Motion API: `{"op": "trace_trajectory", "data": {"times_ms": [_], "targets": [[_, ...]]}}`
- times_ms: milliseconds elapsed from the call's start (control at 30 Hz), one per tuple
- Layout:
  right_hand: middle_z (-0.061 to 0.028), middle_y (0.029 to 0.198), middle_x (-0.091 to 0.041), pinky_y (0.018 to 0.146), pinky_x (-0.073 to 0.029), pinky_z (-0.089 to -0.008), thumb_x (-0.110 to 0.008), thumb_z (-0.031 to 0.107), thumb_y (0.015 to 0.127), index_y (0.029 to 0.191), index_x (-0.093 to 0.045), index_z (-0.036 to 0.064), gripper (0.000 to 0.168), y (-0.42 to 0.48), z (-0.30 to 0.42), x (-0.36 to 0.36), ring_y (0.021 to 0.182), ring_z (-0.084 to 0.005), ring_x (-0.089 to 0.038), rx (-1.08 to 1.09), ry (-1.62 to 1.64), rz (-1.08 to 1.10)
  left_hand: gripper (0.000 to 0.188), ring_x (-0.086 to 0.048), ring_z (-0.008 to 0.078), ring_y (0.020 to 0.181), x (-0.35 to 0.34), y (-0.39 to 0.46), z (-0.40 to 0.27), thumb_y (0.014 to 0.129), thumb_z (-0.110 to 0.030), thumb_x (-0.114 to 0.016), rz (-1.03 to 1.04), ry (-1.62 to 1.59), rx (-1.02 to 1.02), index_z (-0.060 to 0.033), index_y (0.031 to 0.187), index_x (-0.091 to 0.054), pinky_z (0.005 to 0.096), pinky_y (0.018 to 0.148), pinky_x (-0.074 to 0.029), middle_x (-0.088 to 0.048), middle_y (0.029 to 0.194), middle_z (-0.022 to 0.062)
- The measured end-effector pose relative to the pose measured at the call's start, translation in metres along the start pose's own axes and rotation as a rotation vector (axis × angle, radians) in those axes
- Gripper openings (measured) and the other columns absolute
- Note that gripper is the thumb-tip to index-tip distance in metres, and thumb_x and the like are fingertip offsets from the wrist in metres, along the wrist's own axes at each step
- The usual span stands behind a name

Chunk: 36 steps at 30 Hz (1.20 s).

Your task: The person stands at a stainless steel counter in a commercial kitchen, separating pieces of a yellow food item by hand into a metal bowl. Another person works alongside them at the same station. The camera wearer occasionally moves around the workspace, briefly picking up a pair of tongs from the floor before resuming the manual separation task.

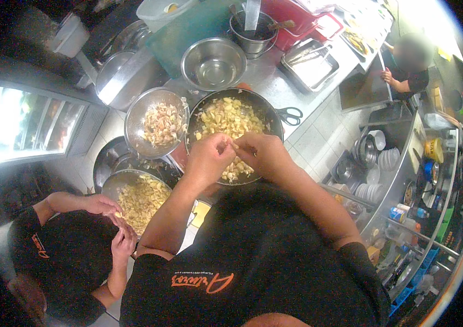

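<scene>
A large dark round pan (279,141) holds many pale yellow garlic cloves (231,116). Over its near side my left hand (211,157) and my right hand (262,153) meet, fingertips pinched together on a small pale piece, probably a garlic clove (234,146). The fingers partly hide it. Left of the pan, a steel colander (133,141) contains garlic cloves with papery skins (164,124). Behind the pan stands a steel bowl (211,67) with nothing visible in it but reflections.
Black-handled scissors (291,116) lie at the pan's right. A co-worker's hands (119,220) are over another bowl of cloves (143,200) at lower left. A steel tray (311,65) and a pot with utensils (252,34) stand farther back. Another person (411,77) is at upper right.
</scene>
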State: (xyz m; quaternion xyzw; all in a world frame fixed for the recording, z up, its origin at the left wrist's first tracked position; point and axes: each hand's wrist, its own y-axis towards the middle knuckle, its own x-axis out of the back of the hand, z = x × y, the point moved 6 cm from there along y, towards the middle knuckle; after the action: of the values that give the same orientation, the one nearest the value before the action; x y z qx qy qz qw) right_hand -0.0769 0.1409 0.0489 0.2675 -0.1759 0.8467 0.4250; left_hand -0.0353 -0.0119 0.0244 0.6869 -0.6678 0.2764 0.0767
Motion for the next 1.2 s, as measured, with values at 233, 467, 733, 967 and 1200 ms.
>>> {"op": "trace_trajectory", "data": {"times_ms": [233,467,733,967,1200], "targets": [[-0.0055,0.072,-0.067,0.060,-0.049,-0.0310,-0.070,0.023,0.086,0.089,-0.069,0.002,0.021,-0.002,-0.011,0.000,0.063,-0.0151,-0.059,-0.219,0.200,0.042,0.019,-0.063,0.0253,0.069,-0.008,-0.003,0.006,0.085,-0.020,-0.061,0.023,-0.093,-0.075,-0.0022,0.092,-0.064,0.0376,0.067,-0.050,-0.066,0.078,0.0148],[-0.0014,0.075,-0.065,0.061,-0.047,-0.0247,-0.054,0.013,0.090,0.097,-0.067,0.003,0.018,-0.001,-0.032,-0.015,0.067,-0.0099,-0.059,-0.418,0.656,0.146,0.013,-0.059,0.0091,0.069,-0.019,-0.004,0.020,0.090,-0.014,-0.055,0.152,-0.541,0.022,-0.0045,0.091,-0.064,0.0277,0.062,-0.047,-0.063,0.074,0.0023],[-0.0042,0.077,-0.066,0.065,-0.050,-0.0269,-0.061,0.014,0.092,0.102,-0.066,0.003,0.016,0.003,-0.025,-0.011,0.070,-0.0109,-0.061,-0.198,0.245,-0.078,0.020,-0.064,0.0162,0.073,-0.010,-0.009,-0.002,0.095,-0.021,-0.060,0.103,-0.229,0.119,-0.0026,0.100,-0.065,0.0321,0.065,-0.049,-0.068,0.082,0.0078],[-0.0085,0.073,-0.066,0.062,-0.051,-0.0329,-0.066,0.024,0.093,0.093,-0.067,0.002,0.021,0.003,-0.020,-0.009,0.067,-0.0159,-0.062,-0.125,0.214,-0.029,0.023,-0.067,0.0264,0.082,-0.011,-0.012,0.002,0.094,-0.025,-0.064,0.079,-0.009,0.059,-0.0031,0.102,-0.068,0.0381,0.073,-0.050,-0.070,0.091,0.0149],[-0.0004,0.079,-0.065,0.056,-0.044,-0.0233,-0.059,0.028,0.100,0.100,-0.067,0.009,0.020,-0.008,-0.052,-0.039,0.065,-0.0082,-0.057,-0.568,0.827,0.227,0.014,-0.061,0.0085,0.077,-0.026,-0.019,0.030,0.092,-0.011,-0.060,0.036,-0.400,0.055,-0.0030,0.099,-0.068,0.0281,0.069,-0.049,-0.070,0.086,0.0039]]}}
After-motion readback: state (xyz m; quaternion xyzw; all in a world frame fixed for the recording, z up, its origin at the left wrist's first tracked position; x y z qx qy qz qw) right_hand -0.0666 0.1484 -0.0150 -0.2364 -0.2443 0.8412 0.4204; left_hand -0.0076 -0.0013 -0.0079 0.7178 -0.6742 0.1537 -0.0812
